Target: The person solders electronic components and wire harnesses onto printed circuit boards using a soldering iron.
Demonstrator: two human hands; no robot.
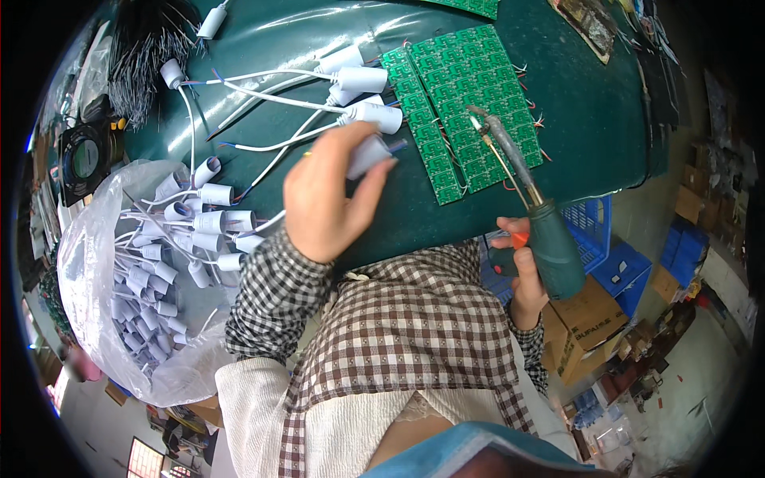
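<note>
White cylinder part (368, 153) with wire leads sits pinched in left hand (323, 199), near left edge of green circuit board panel (466, 111) on green table (590, 119). Right hand (522, 275) fist-grips soldering iron (550, 243), tip hovering over panel. About 4 cylinders (362, 80) lie wired at panel's far left edge; clear bag (96, 263) at left holds many more, so most work looks undone.

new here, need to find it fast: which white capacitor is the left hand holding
Start at the green board panel on the dark mat. Off its left edge lies a row of white capacitors; the one nearest the person is pinched in the left hand, lifted and tilted.
</note>
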